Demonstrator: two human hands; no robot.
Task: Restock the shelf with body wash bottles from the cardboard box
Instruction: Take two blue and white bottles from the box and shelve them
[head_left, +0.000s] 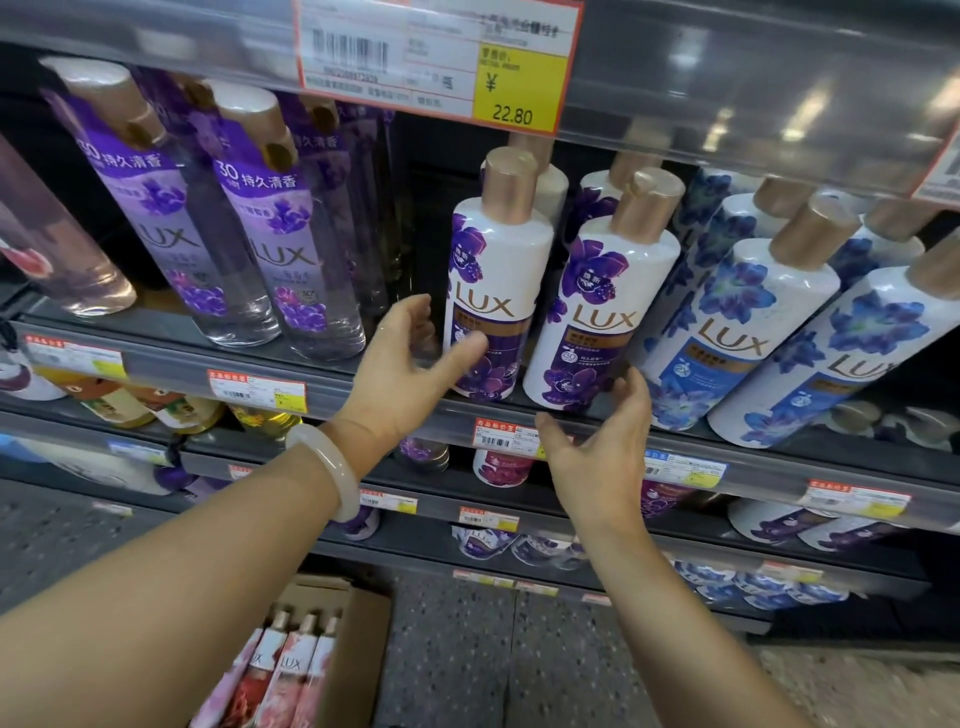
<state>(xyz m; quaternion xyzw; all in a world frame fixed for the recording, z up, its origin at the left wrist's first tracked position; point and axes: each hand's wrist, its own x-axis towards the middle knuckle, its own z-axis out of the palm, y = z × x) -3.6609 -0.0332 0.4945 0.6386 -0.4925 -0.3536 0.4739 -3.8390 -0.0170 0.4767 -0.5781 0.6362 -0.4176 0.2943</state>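
Two white body wash bottles with purple flowers and gold caps stand at the front of the shelf (363, 384): one (493, 270) on the left, one (602, 312) on the right. My left hand (410, 364) is held open just left of the left bottle, its thumb touching the bottle's lower label. My right hand (602, 452) is open below the right bottle, fingertips near its base. The cardboard box (358, 639) sits on the floor below, holding pink-flowered bottles (280, 670).
Clear purple-labelled bottles (275, 234) stand to the left, with a dark gap behind my left hand. Blue-flowered bottles (743, 312) fill the right. A price tag rail (441, 62) overhangs above. Lower shelves hold more bottles.
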